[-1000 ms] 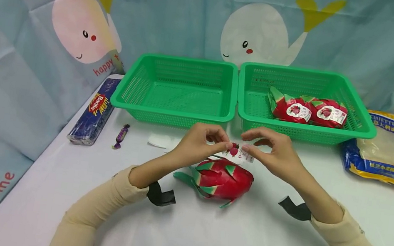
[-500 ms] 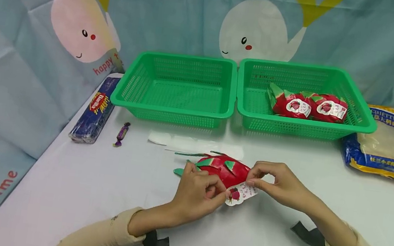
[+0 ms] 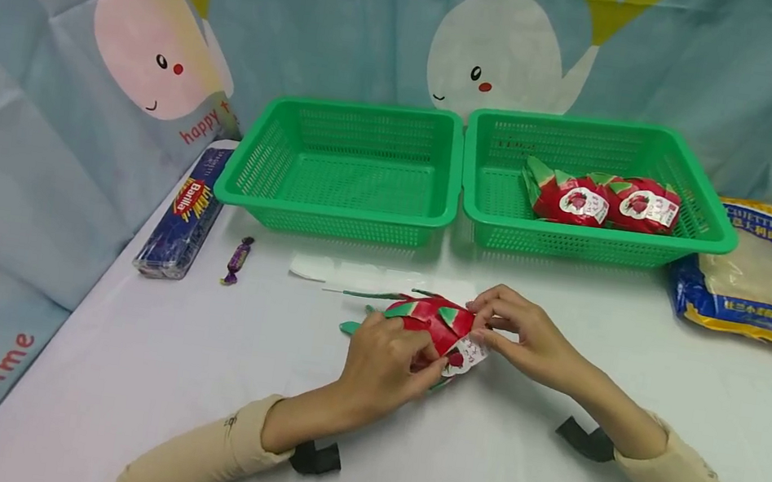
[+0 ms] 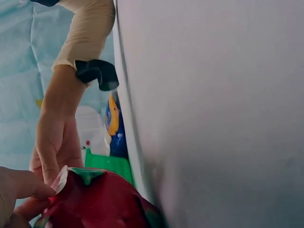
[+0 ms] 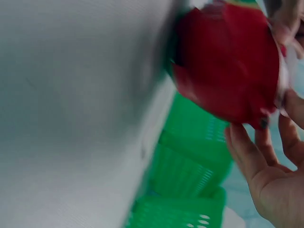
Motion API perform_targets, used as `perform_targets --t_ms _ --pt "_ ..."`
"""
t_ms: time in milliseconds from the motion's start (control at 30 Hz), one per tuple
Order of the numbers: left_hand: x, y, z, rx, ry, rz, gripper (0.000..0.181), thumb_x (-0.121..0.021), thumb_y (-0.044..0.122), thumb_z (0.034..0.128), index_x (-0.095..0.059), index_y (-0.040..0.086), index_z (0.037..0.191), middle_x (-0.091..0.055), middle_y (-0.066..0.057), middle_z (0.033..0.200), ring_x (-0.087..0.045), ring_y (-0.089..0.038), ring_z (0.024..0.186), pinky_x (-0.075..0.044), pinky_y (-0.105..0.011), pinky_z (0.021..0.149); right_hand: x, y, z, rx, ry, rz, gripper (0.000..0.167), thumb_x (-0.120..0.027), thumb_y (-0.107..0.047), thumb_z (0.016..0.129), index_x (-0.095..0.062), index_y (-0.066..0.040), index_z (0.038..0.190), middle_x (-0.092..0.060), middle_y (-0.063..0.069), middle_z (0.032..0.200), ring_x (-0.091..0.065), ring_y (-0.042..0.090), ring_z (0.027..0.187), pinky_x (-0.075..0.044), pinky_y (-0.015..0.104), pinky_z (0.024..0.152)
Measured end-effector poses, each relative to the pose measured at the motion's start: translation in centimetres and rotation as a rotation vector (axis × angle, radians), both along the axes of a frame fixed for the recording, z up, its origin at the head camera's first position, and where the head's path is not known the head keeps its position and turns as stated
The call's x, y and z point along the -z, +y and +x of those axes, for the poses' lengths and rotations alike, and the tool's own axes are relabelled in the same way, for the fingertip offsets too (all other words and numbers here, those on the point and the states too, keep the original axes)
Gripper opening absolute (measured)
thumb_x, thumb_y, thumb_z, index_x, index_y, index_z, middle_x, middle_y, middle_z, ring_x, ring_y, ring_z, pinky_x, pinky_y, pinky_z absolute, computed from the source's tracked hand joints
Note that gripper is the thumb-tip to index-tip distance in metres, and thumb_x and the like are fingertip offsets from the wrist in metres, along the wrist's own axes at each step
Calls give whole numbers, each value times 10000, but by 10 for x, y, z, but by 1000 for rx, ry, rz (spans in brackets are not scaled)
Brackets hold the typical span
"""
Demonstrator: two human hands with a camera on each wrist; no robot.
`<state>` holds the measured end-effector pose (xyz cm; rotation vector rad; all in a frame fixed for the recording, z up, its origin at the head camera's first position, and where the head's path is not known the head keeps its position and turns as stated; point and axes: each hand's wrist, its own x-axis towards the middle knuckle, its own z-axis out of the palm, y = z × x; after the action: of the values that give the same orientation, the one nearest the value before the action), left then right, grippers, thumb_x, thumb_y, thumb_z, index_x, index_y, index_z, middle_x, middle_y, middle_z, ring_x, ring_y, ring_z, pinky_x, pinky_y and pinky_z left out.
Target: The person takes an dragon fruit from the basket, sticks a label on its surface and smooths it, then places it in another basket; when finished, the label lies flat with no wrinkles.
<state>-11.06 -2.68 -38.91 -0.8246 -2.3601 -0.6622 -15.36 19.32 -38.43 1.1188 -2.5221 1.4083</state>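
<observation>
A red dragon fruit [image 3: 431,313] with green leaf tips lies on the white table between both hands. Over its near right side is a white label sticker [image 3: 468,356] with a dragon fruit picture and writing. My left hand [image 3: 384,363] pinches the sticker's left end between thumb and forefinger. At the upper right end, my right hand [image 3: 528,337] pinches the sticker, its other fingers against the fruit's tip. The left wrist view has the sticker [image 4: 61,180] edge-on against the fruit [image 4: 102,204]. In the right wrist view, the right hand's fingers [image 5: 244,145] touch the fruit's end.
Behind stand two green baskets, the left one [image 3: 333,221] and the right one [image 3: 600,246], which holds dragon fruits [image 3: 577,202] with labels. White backing paper [image 3: 366,276] lies behind the fruit. A spaghetti pack [image 3: 184,213] and a wrapped candy [image 3: 238,260] are left, a blue bag [image 3: 759,277] right.
Both hands have brought the sticker from behind the fruit to its near right side, and it now lies closer against the skin. The right hand's fingers have come onto the fruit.
</observation>
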Motion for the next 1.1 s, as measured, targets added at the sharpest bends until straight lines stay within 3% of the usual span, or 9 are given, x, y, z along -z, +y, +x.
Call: perform_targets --t_ms 200,267,333,467,600,667,767,933,1100 --pt "3 -4 -9 59 -100 88 217 -712 159 734 -526 149 622 -428 91 486 -340 0 475 -196 -83 434 8 -5 -7 84 -209 -60 121 -647 -42 837 -527 -54 827 -546 28 951 -564 124 943 -526 210 799" --pt "5 -5 -11 76 -36 84 201 -692 146 735 -514 140 641 -415 84 495 -334 -8 476 -188 -86 436 9 -5 -10 127 -259 -57 109 -622 -60 862 -519 -27 849 -559 42 925 -574 87 920 -516 182 776" --pt "7 -7 -13 82 97 48 183 -702 166 726 -532 134 668 -475 58 571 -399 -51 535 -265 -116 476 11 -4 -12 143 -289 -51 87 -587 -79 891 -527 -15 884 -582 67 921 -592 88 918 -509 174 764" --pt "10 -13 -13 108 245 -125 340 -766 339 698 -598 143 919 -565 -81 1039 -521 -238 1020 -455 -346 808 12 6 -10 59 -251 -49 242 -669 -72 826 -485 -13 973 -569 129 1083 -574 142 1056 -518 264 849" --pt "15 -25 -14 172 75 -313 783 -822 438 613 -427 217 1251 -309 -172 1399 -264 -411 1320 -393 -590 927 12 11 -5 -147 -115 1 618 -791 -91 697 -401 13 1164 -413 163 1316 -433 125 1235 -469 331 948" --pt "18 -29 -18 195 49 -331 838 -826 410 624 -360 225 1295 -296 -184 1410 -298 -404 1307 -420 -560 920 14 10 -5 -208 -21 46 719 -794 -102 695 -361 -3 1260 -399 140 1342 -420 76 1240 -455 279 963" --pt "19 -32 -29 223 97 -273 746 -778 374 709 -351 194 1293 -384 -200 1351 -455 -357 1199 -474 -466 897 16 7 -8 -223 60 39 727 -753 -37 729 -338 -7 1326 -446 139 1321 -477 55 1193 -456 213 946" --pt "14 -32 -45 253 128 -213 515 -624 400 847 -417 168 1258 -457 -201 1281 -549 -295 1094 -509 -381 875 20 7 -15 -168 16 -42 628 -720 20 741 -405 -7 1284 -509 150 1259 -539 36 1131 -473 188 905" --pt "11 -34 -55 278 39 -309 560 -685 372 812 -444 174 1277 -413 -193 1320 -471 -296 1187 -498 -381 904 25 7 -22 -116 -88 -92 532 -685 17 776 -468 -3 1261 -534 175 1243 -555 3 1100 -487 183 878"
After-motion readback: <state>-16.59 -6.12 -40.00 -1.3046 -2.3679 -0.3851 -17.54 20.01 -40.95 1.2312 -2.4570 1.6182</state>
